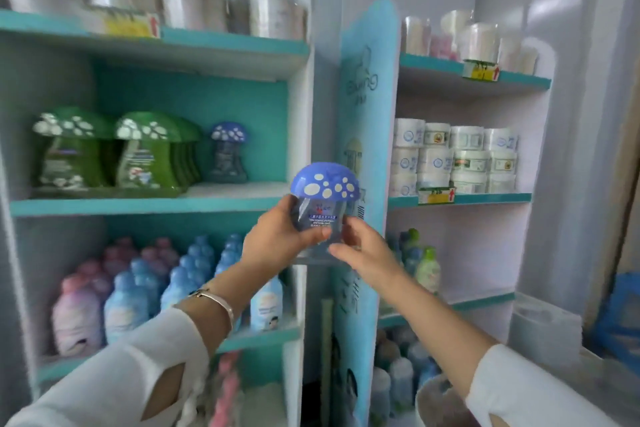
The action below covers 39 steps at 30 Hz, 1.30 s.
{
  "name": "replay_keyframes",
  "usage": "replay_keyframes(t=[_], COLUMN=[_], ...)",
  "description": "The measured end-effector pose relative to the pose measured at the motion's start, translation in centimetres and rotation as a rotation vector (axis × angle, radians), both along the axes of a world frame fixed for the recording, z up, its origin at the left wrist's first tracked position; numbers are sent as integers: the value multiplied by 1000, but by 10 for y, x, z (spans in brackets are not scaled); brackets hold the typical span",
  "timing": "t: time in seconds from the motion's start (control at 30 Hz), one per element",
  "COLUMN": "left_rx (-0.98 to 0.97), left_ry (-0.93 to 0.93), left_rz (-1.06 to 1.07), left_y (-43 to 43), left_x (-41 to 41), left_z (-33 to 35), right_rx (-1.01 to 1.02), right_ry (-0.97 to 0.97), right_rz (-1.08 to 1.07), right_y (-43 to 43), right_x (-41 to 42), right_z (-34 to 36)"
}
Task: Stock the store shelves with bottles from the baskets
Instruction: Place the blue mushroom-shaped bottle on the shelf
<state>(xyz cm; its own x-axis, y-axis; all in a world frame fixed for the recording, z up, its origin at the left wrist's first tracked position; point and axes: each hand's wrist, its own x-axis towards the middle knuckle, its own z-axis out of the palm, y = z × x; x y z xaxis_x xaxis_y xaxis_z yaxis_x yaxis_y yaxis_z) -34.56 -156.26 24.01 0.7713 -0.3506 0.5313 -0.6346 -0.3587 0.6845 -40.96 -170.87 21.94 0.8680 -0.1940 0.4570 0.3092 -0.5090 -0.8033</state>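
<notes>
1. The left hand (277,236) grips the blue bottle (323,198) from the left, with the thumb curled across its label.
2. The right hand (363,246) holds its lower right side with bent fingers.
3. The blue bottle is upright in the air, in front of the shelf (138,206).
4. On this shelf stand the green bottles (104,149) and, to their right, a second blue bottle (228,152).

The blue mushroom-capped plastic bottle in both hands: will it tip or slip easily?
Probably top-heavy: the blue mushroom-capped plastic bottle has a cap wider than its body. Likely stiff and glossy, perhaps slippery; the left hand and right hand both hold it.
</notes>
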Motion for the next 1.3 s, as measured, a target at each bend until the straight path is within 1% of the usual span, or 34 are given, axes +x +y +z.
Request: replay_keyframes(t=[0.1, 0.2, 0.27, 0.33, 0.4, 0.47, 0.57, 0.67, 0.73, 0.8, 0.9, 1.0, 1.07, 1.13, 1.2, 1.3], left_rx=[-90, -138, -175, -166, -127, -45, 187, 405, 518, 585, 592, 582, 579, 586, 541, 577], left_ry=[-57, -145, -179, -168, -115, -59, -4, 52, 87, 105, 117, 124, 125, 107, 100, 50], left_rz=[37, 94, 103, 114, 128, 174, 254, 288, 305, 316, 300, 305, 322, 342, 363, 404], left_y=[32, 57, 70, 79, 83, 84, 83, 83, 83, 82, 78, 72, 69, 67, 67, 70], left_x=[16, 37, 54, 71, 90, 110, 136, 157, 168, 175, 182, 187, 186, 184, 186, 189], left_z=[29, 57, 73, 86, 94, 98, 97, 91, 90, 92, 93, 89, 85, 82, 80, 80], right_rx=[-140, -189, -210, -215, -231, -214, -258, -245, -224, -172, -83, -111, -93, -66, -65, -81], right_ry=[-122, -182, -184, -121, -37, 0, 65, 169, 219, 254, 307, 368, 390, 384, 349, 311], right_rz=[-53, -67, -63, -24, -9, -6, -84, -93, -83, -65, -26, -5, 33, 84, 102, 90], right_y=[36, 66, 79, 85, 88, 89, 86, 84, 85, 87, 90, 90, 89, 91, 91, 91], right_x=[24, 49, 70, 98, 125, 154, 195, 225, 243, 260, 280, 288, 292, 291, 291, 293], right_z=[34, 70, 92, 111, 124, 131, 131, 128, 126, 122, 117, 118, 120, 120, 118, 114])
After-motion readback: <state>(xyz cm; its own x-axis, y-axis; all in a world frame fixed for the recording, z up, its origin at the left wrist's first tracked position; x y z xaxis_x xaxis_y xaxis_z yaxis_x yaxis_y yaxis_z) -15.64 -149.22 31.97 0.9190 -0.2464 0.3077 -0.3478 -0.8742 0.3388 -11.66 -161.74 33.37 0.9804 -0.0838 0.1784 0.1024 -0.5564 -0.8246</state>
